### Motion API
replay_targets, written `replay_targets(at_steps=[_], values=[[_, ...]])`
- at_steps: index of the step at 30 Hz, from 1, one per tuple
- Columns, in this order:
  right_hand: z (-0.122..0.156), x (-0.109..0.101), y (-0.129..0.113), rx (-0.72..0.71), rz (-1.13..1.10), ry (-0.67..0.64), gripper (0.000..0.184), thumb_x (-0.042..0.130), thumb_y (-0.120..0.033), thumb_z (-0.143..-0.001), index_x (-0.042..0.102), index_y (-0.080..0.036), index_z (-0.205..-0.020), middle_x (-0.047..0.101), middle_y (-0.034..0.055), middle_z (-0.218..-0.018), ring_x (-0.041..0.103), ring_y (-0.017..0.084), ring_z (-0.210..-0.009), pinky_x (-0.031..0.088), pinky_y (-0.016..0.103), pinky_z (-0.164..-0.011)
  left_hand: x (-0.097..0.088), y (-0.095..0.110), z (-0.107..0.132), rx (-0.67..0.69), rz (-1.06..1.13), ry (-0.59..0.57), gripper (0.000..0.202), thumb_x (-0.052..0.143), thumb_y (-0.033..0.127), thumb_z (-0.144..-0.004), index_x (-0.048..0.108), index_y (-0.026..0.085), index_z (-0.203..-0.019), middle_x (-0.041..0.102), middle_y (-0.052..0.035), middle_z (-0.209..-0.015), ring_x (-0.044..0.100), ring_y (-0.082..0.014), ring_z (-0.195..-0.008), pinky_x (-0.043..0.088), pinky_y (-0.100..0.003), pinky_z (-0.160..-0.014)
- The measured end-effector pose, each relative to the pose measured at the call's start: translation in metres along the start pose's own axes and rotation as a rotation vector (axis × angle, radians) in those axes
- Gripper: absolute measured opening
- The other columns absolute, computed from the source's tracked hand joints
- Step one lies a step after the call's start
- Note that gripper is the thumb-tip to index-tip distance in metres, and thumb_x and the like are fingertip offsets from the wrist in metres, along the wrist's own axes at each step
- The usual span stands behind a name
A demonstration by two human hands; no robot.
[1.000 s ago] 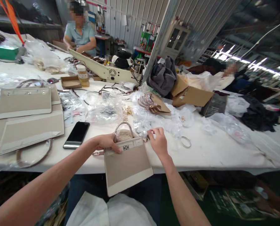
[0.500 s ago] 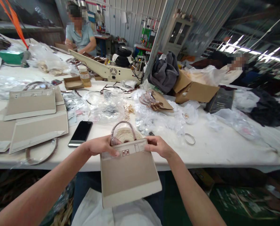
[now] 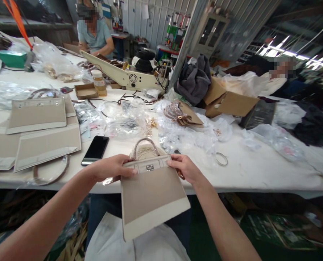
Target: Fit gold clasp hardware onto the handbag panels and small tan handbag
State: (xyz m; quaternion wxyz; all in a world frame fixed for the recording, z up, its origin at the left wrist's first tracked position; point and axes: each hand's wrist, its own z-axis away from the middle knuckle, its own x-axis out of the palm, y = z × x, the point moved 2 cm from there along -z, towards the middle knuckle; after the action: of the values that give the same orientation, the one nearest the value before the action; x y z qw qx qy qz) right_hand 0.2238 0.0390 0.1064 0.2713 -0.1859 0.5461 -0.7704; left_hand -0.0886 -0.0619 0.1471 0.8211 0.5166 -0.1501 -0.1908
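I hold a small beige handbag [image 3: 153, 197] with a cream bottom band at the near table edge, tilted toward me. My left hand [image 3: 111, 168] grips its top left corner, fingers closed over the flap. My right hand [image 3: 184, 168] pinches the top right corner. A metal clasp [image 3: 149, 167] sits in the middle of the flap between my hands. The bag's curved handle [image 3: 145, 143] rises behind the flap. A strap end sticks out under my left hand.
A black phone [image 3: 95, 150] lies left of the bag. Flat beige bag panels [image 3: 38, 128] are stacked at the far left. Plastic bags [image 3: 123, 123], a metal ring [image 3: 221, 158], cardboard boxes [image 3: 226, 103] and a cream machine [image 3: 123, 76] cover the white table [image 3: 259, 170]. A person [image 3: 94, 32] works at the far end.
My right hand came off the table to the bag's top right corner. The bag tilted and swung a little between my hands; the clasp now faces up.
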Motion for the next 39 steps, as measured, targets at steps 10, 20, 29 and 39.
replay_targets(at_steps=[10, 20, 29, 39], values=[[-0.044, 0.001, 0.014, -0.135, 0.158, 0.19, 0.029, 0.078, -0.039, -0.074, 0.077, -0.014, -0.087, 0.073, 0.004, -0.083, 0.064, 0.019, -0.074, 0.045, 0.025, -0.064, -0.034, -0.046, -0.033, 0.059, -0.505, 0.556, 0.048, 0.069, 0.047, -0.08, 0.076, 0.017, -0.117, 0.074, -0.0081, -0.093, 0.067, -0.0274, -0.09, 0.049, -0.038, -0.084], [-0.055, -0.011, 0.018, -0.212, 0.557, 0.366, 0.035, 0.079, -0.035, -0.078, 0.085, -0.019, -0.108, 0.076, 0.007, -0.109, 0.069, 0.025, -0.094, 0.054, 0.032, -0.084, -0.021, -0.062, -0.039, 0.139, -0.346, 0.68, 0.042, 0.067, 0.047, -0.082, 0.073, 0.018, -0.112, 0.078, -0.0106, -0.111, 0.07, -0.0301, -0.103, 0.054, -0.039, -0.09], [-0.039, 0.024, 0.022, -0.343, 0.535, 0.283, 0.043, 0.074, -0.021, -0.092, 0.08, -0.026, -0.134, 0.072, 0.0062, -0.114, 0.067, 0.021, -0.091, 0.057, 0.033, -0.084, -0.035, -0.087, -0.014, 0.12, -0.442, 0.711, 0.048, 0.066, 0.057, -0.087, 0.075, 0.02, -0.117, 0.078, -0.0079, -0.103, 0.071, -0.0277, -0.092, 0.055, -0.038, -0.084], [-0.035, 0.032, 0.028, -0.394, 0.457, 0.272, 0.047, 0.072, -0.013, -0.097, 0.075, -0.029, -0.141, 0.067, 0.0031, -0.116, 0.064, 0.019, -0.097, 0.052, 0.031, -0.093, -0.043, -0.089, -0.016, 0.161, -0.453, 0.701, 0.063, 0.071, 0.071, -0.079, 0.08, 0.024, -0.119, 0.075, -0.01, -0.118, 0.07, -0.0267, -0.09, 0.06, -0.036, -0.079]])
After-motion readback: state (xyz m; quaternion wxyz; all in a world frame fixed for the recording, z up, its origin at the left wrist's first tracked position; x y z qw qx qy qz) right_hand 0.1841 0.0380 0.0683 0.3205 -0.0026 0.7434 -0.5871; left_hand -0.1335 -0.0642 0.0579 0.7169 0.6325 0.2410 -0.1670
